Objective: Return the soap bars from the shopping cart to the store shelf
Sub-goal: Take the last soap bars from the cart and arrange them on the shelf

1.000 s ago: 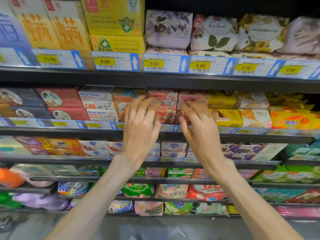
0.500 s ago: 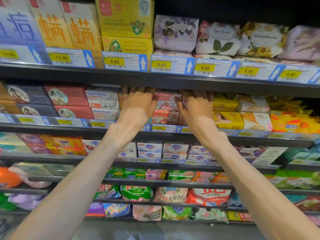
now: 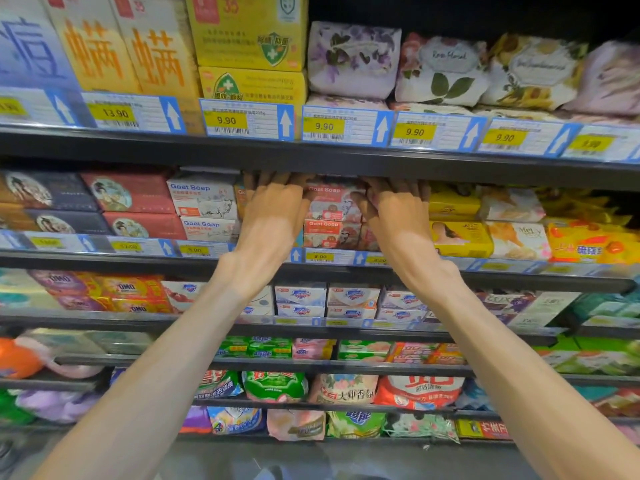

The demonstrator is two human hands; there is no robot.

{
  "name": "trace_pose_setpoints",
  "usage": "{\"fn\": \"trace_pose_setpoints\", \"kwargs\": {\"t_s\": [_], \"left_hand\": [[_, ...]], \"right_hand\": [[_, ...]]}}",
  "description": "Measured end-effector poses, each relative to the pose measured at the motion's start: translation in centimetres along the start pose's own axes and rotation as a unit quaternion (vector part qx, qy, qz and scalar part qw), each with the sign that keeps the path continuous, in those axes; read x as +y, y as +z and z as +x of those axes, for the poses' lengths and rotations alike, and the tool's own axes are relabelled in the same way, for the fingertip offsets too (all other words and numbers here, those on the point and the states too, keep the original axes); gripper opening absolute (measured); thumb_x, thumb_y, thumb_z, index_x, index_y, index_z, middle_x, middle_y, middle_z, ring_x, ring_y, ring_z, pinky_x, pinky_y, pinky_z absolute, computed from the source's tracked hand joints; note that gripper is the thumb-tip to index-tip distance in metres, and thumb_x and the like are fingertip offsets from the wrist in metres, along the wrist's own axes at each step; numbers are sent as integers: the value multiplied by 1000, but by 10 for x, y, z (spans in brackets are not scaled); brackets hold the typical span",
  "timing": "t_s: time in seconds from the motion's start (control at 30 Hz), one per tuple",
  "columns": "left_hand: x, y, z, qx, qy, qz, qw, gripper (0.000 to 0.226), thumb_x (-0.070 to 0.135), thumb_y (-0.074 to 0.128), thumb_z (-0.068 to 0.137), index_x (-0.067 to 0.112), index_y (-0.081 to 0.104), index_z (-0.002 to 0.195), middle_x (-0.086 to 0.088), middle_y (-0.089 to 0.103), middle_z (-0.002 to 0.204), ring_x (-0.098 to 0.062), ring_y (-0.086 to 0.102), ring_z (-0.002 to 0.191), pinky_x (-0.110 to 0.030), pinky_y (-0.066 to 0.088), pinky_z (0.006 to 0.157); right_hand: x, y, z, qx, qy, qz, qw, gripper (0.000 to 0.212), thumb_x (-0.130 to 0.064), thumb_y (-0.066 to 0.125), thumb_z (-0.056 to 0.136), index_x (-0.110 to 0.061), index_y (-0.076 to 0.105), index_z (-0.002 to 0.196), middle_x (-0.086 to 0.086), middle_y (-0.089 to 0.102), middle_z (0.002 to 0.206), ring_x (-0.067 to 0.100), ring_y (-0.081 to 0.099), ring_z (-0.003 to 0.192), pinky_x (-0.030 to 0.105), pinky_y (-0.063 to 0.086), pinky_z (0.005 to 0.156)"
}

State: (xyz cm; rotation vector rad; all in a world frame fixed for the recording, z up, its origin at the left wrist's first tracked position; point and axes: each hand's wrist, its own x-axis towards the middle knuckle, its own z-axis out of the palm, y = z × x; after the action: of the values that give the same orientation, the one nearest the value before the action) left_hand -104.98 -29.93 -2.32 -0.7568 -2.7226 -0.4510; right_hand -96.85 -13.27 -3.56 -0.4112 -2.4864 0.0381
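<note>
On the second shelf (image 3: 502, 268), two stacked red Goat Soap boxes (image 3: 330, 216) stand between my hands. My left hand (image 3: 273, 213) lies flat over an orange Goat Soap stack just left of them, fingers stretched toward the back. My right hand (image 3: 398, 213) rests the same way on the soap boxes to their right. Both sets of fingertips run under the dark edge of the shelf above (image 3: 329, 157) and are partly hidden. Nothing shows inside either palm. White Goat Soap boxes (image 3: 204, 202) sit further left. The shopping cart is out of view.
Yellow soap boxes (image 3: 457, 237) stand right of my right hand, dark and red boxes (image 3: 128, 202) far left. Wrapped floral soaps (image 3: 440, 71) and yellow cartons (image 3: 249, 36) fill the top shelf. White soap packs (image 3: 301, 299) and detergent bags (image 3: 273, 386) crowd the lower shelves.
Both hands have moved up and deeper into the second shelf, from in front of its edge to lying on the soap boxes, fingertips now under the upper shelf.
</note>
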Motion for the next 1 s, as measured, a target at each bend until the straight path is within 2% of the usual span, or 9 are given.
{"fn": "trace_pose_setpoints", "kwargs": {"t_s": [0.2,0.3,0.33,0.4,0.53,0.67,0.77,0.9,1.0], "left_hand": [[-1,0,-8,22,13,-8,1000,35,32,47,105,14,63,130,-12,63,132,-38,50,126,-47,31,112],[-1,9,-23,152,112,-9,982,37,31,56,102,13,61,134,-11,63,130,-37,51,125,-53,33,113],[3,11,-27,176,136,-16,975,37,30,59,101,13,61,134,-10,63,128,-36,52,123,-54,34,112],[18,16,-32,188,171,-18,967,37,30,61,99,14,61,133,-8,63,128,-33,53,119,-52,34,113],[45,28,-26,155,194,-15,969,34,35,54,102,15,63,128,-8,62,128,-36,55,116,-53,32,113],[67,24,-15,79,146,-35,985,27,31,56,102,7,69,101,-18,67,107,-44,63,97,-51,43,88],[79,16,-6,-21,81,-22,996,34,32,45,107,8,68,111,-17,65,120,-42,59,114,-44,38,96],[78,17,-9,-3,85,-3,996,34,33,43,107,11,65,120,-12,60,132,-39,53,123,-45,34,103],[80,15,-9,-14,77,-8,997,35,33,42,108,13,63,128,-12,58,137,-41,52,127,-45,33,108]], "right_hand": [[3,-3,-1,-14,4,-9,1000,39,-46,49,101,-27,62,132,9,63,133,36,46,134,50,24,116],[16,-8,-15,54,8,9,998,35,-40,60,97,-8,71,106,20,69,99,43,62,101,52,42,96],[24,-9,-23,97,3,-2,995,34,-38,61,97,-5,68,96,19,66,89,41,61,89,50,44,87],[39,-13,-37,134,2,-17,991,34,-37,57,98,-5,60,90,17,58,86,37,54,84,48,42,82],[66,-16,-47,130,35,-35,990,37,-38,51,102,-4,56,88,17,54,88,37,50,87,50,41,87],[71,-16,-41,120,70,-35,990,35,-31,59,97,-1,62,82,22,59,79,40,56,79,54,45,85],[67,-19,-28,39,119,-24,992,30,-25,64,94,4,69,86,29,66,86,47,62,88,58,44,92],[71,-18,-25,7,125,-25,992,30,-26,59,98,3,69,102,29,66,107,47,56,108,55,35,103],[72,-18,-27,-10,113,-30,993,33,-30,53,101,-1,66,110,24,65,111,44,53,110,50,33,102]]}}
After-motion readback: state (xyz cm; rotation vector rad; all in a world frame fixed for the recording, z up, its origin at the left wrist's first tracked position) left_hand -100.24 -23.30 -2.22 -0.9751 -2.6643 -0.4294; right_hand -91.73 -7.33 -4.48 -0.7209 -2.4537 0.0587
